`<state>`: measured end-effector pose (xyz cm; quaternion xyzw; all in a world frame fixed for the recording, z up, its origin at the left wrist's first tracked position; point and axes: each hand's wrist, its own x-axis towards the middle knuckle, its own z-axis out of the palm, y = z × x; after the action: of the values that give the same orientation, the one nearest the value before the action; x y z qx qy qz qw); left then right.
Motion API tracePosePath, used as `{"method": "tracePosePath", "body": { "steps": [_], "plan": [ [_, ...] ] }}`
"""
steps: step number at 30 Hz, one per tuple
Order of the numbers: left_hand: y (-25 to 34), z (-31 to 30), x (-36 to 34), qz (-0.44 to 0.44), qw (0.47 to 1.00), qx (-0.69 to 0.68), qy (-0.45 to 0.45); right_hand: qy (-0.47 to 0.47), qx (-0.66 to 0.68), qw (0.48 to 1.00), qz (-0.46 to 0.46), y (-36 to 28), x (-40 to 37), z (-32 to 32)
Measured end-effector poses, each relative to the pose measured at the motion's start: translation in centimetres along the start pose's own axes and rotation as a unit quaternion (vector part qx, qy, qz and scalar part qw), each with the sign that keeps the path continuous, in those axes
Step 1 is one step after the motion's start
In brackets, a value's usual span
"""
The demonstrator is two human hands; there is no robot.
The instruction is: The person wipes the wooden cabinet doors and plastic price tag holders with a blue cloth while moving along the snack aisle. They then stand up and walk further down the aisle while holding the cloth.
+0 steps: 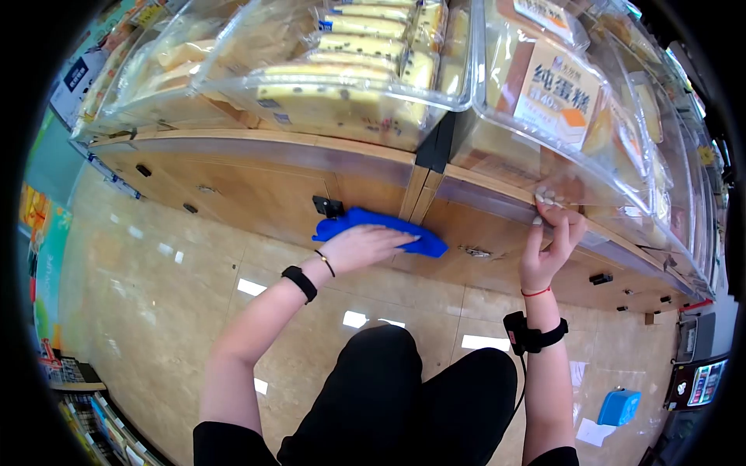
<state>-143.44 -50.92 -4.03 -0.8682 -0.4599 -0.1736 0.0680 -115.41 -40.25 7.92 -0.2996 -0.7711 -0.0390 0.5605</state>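
My left hand [365, 247] lies with its fingers over a bright blue cloth [423, 242], pressing it against the wooden cabinet front [303, 175]. The cloth is bunched beside a small black fitting [328, 206] and reaches across the seam between two panels. Off to the right, my right hand [553, 241] is raised to the cabinet's top edge [509, 189], just under a clear plastic bin [559, 144]. Its fingers are bent over that edge, with the thumb lower down.
Clear bins above hold packaged cakes [342, 97] and a labelled cake pack [561, 93]. A metal handle [474, 252] and a black fitting [600, 279] stick out from the cabinet. A blue box [619, 407] and paper [594, 432] lie on the tiled floor at right.
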Motion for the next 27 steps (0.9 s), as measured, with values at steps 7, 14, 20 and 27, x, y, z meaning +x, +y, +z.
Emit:
{"method": "tracePosePath", "body": {
  "steps": [7,14,20,27],
  "plan": [
    [1.8,-6.8,4.4,-0.013,0.972,0.154,0.174,0.01,-0.006,1.0,-0.001,-0.3,0.1,0.0],
    [3.0,4.2,4.0,0.036,0.998,-0.02,0.042,0.037,-0.023,0.999,-0.026,0.2,-0.1,0.6],
    [3.3,7.6,1.8,0.06,0.996,0.054,-0.045,0.03,-0.002,1.0,0.0,-0.3,0.0,0.3],
    [1.4,-4.1,2.2,-0.131,0.954,0.187,0.193,0.019,-0.03,0.999,-0.016,-0.6,0.0,-0.1]
  ]
}}
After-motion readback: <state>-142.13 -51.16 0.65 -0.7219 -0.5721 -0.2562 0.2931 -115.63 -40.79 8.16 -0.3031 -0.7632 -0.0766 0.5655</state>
